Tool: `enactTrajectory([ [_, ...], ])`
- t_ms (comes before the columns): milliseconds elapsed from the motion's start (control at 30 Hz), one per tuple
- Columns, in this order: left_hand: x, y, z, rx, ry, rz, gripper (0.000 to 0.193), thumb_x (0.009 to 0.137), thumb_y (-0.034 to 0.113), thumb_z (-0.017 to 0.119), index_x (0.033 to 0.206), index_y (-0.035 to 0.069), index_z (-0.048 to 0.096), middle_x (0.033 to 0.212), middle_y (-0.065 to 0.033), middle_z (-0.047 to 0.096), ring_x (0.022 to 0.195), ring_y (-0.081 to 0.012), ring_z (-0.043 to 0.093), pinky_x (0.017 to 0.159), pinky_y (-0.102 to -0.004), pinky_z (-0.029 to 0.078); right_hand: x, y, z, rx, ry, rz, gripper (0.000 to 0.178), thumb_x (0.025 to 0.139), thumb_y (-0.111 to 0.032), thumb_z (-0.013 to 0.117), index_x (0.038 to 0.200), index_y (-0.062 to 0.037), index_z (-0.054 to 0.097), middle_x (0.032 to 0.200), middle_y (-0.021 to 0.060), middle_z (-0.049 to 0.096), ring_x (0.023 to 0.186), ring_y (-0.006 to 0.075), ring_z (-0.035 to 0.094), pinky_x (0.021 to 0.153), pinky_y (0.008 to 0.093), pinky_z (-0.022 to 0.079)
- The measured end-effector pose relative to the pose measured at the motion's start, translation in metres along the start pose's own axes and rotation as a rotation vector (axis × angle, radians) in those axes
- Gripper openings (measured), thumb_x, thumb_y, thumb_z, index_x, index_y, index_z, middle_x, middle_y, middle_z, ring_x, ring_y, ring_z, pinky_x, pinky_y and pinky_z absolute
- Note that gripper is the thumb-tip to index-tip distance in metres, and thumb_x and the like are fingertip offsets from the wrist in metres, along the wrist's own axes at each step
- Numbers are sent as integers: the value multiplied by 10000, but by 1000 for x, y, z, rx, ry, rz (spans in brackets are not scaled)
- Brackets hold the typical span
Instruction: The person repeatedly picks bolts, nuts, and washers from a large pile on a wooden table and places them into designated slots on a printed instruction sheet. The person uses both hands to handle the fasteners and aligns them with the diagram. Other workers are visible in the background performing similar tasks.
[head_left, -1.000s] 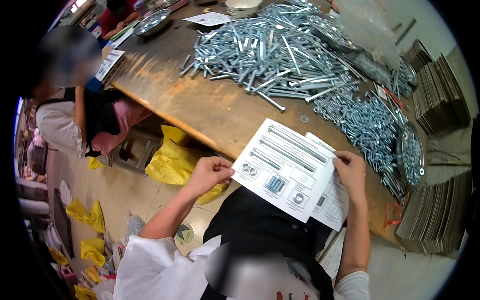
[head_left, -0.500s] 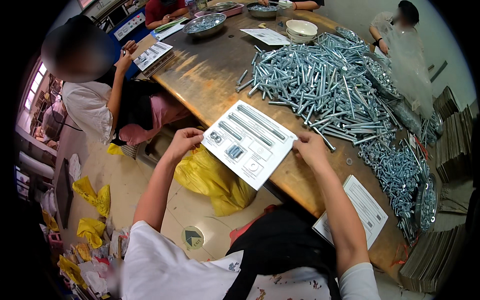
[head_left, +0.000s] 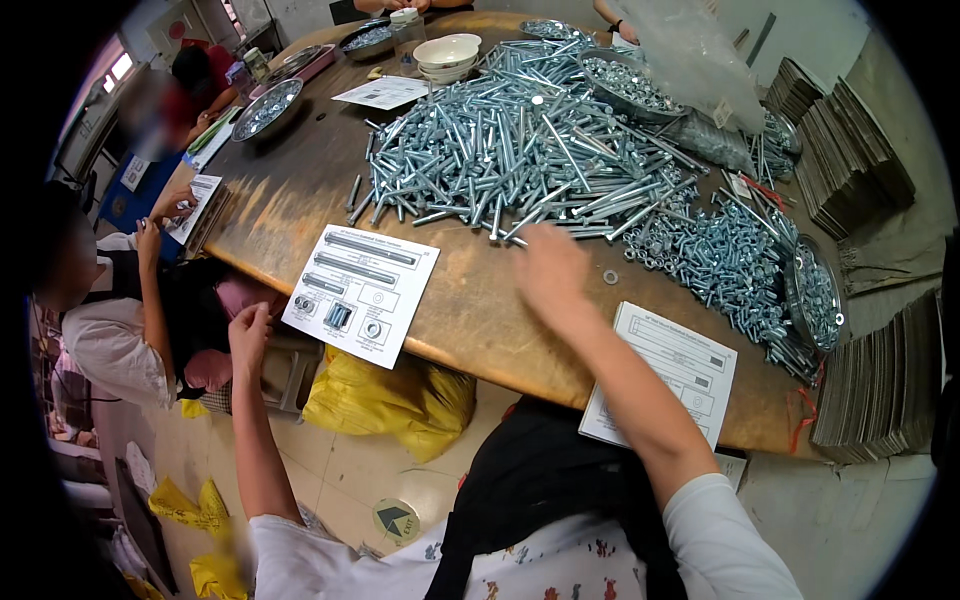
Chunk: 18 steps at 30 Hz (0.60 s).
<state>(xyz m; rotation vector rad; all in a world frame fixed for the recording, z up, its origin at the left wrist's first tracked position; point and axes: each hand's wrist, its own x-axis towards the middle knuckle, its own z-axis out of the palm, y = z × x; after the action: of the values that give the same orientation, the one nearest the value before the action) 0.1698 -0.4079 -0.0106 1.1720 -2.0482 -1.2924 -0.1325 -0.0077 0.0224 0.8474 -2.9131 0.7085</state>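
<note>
A white sheet with pictures of bolts, nuts and washers lies at the table's near edge, its lower corner over the edge. Just off its left corner is my left hand, fingers curled together, nothing visible in them. My right hand, smeared by motion, is over the table at the near side of a large heap of long silver bolts; its fingers cannot be made out. A loose washer lies right of that hand. Beneath my right forearm sits a stack of printed sheets.
Smaller screws spread at the right beside a metal bowl of hardware. White bowls and metal dishes stand farther back. Cardboard stacks flank the table. A co-worker sits at the left; a yellow bag is under the edge.
The sheet, earlier held up between both hands, now lies on the table, farther left. My left hand has drawn away from it; my right hand has moved to the bolts. The view has turned right.
</note>
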Motion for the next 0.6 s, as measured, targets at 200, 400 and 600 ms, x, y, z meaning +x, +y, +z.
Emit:
enactTrajectory([
  [200,-78,135,131,-93,-319,296,280,975,211,631,1089,-32,710,863,-16,680,753,-80,582,682,-227,469,-5,89,-21,-64,-71,-17,209,775,-186,685,905,-23,684,884,167,693,867,363,673,773,463,539],
  [400,-109,164,265,307,-389,716,374,876,214,697,1220,72,658,1018,-162,676,923,-336,663,829,-401,533,-49,74,-124,333,283,-197,123,795,-124,704,867,-38,653,770,123,680,706,266,683,659,355,544],
  [600,-92,155,348,479,-244,728,232,849,226,734,1028,91,674,994,-148,662,917,-355,646,782,-472,516,-95,118,-198,746,433,-64,100,840,-51,704,923,-31,652,783,27,670,702,107,638,632,256,505],
])
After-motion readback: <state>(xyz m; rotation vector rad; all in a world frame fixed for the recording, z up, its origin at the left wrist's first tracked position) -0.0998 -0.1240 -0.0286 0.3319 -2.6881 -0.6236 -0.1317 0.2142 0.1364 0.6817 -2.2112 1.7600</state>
